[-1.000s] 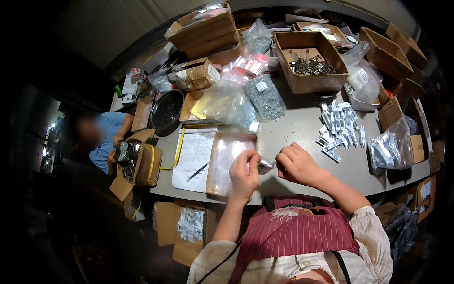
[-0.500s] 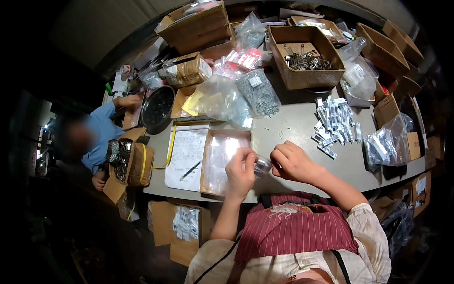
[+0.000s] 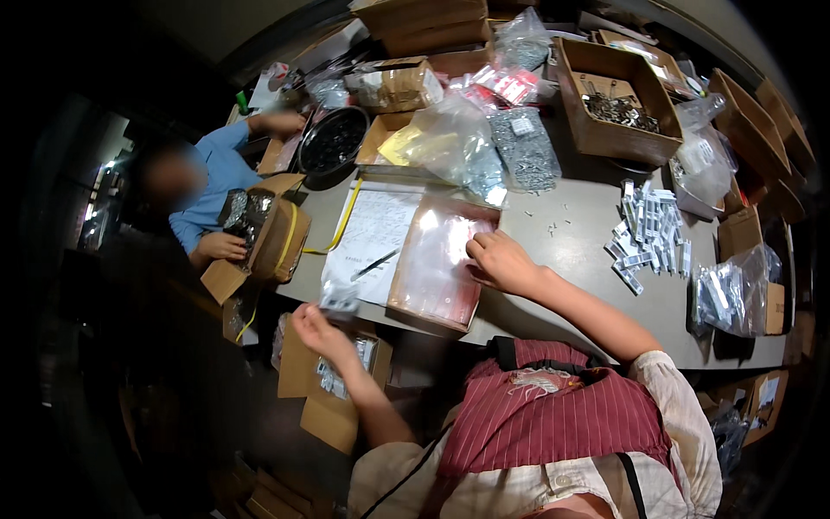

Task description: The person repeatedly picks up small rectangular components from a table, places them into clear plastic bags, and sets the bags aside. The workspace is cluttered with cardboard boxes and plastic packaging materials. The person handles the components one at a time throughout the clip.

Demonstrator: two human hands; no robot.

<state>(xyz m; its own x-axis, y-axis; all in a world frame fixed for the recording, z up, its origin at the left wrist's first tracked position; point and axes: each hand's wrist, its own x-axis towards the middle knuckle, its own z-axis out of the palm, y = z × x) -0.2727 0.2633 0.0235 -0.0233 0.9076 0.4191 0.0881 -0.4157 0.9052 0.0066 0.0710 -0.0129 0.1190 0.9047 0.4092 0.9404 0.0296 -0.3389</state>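
Note:
My left hand [image 3: 322, 332] has its fingers closed on a small clear plastic bag of metal parts [image 3: 340, 299], slightly blurred. It hangs off the table's front edge, over an open carton [image 3: 313, 370] that holds similar bagged silvery parts [image 3: 347, 367]. My right hand [image 3: 506, 265] reaches to the right rim of a shallow cardboard box [image 3: 389, 294] lined with flat clear plastic bags [image 3: 432, 259]. Its fingers are curled down at the bags; what they pinch, if anything, is hidden.
Handwritten sheets [image 3: 367, 227] with a pen [image 3: 377, 263] lie left of the box. A pile of metal pieces [image 3: 648, 229] and a filled clear bag [image 3: 731, 290] are at right. Cartons [image 3: 618, 95] crowd the back. At left, a co-worker in a blue shirt [image 3: 229, 156] handles an open carton.
My left hand has moved left and down with the small bag, from the shallow box to over the carton. My right hand has shifted left to the box's rim. The view has turned slightly.

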